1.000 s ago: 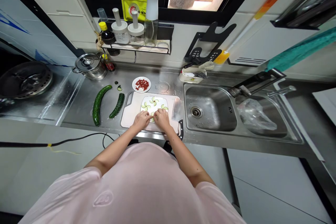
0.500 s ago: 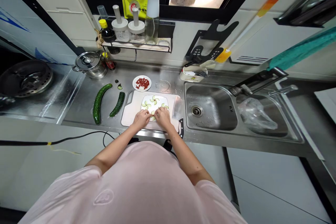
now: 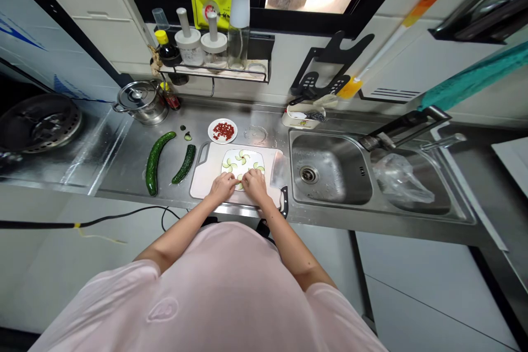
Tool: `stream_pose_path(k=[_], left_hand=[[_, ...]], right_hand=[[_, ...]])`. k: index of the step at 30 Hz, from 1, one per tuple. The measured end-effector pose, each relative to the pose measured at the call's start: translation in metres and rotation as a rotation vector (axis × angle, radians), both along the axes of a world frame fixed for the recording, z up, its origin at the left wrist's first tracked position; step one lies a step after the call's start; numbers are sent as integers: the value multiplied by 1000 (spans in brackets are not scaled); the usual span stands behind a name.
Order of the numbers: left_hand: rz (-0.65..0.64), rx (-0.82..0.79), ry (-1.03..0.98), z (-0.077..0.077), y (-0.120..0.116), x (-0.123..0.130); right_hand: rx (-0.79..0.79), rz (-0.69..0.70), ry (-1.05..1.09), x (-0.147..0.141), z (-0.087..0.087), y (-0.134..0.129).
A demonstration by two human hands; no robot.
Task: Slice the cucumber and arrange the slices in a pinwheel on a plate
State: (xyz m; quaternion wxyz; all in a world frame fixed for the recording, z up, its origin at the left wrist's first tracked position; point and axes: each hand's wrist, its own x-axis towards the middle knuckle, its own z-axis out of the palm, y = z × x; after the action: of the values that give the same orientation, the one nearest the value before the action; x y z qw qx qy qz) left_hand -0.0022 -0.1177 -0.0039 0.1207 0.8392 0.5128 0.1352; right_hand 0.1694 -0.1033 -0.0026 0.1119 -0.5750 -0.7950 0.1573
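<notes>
A white plate (image 3: 249, 160) lies on a pale cutting board (image 3: 202, 180), with green-edged cucumber slices (image 3: 242, 157) laid on it in pinwheel shapes. My left hand (image 3: 223, 186) and my right hand (image 3: 254, 183) meet at the plate's near edge, fingers closed around cucumber slices (image 3: 240, 180) there. The fingers partly cover these slices. At the board's right side rests a knife (image 3: 278, 169) with a black handle. Behind the board stands a small white dish (image 3: 223, 140) of chopped red pieces.
Left of the board lie a long cucumber (image 3: 154, 164), a shorter cut one (image 3: 184, 164) and small end pieces (image 3: 187, 136). A steel pot (image 3: 142, 102) stands behind them. To the right are a sink (image 3: 332, 168) and a second basin with a plastic bag (image 3: 402, 179).
</notes>
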Motion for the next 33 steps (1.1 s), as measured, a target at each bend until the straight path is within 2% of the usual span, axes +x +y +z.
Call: stream_pose_path(k=[11, 23, 33], left_hand=[[-3, 20, 4, -3, 1, 0], [20, 36, -37, -6, 3, 1], [17, 2, -56, -2, 4, 3]], right_hand=[[-4, 14, -17, 0, 0, 0], [3, -35, 34, 6, 6, 2], [3, -45, 63, 6, 11, -1]])
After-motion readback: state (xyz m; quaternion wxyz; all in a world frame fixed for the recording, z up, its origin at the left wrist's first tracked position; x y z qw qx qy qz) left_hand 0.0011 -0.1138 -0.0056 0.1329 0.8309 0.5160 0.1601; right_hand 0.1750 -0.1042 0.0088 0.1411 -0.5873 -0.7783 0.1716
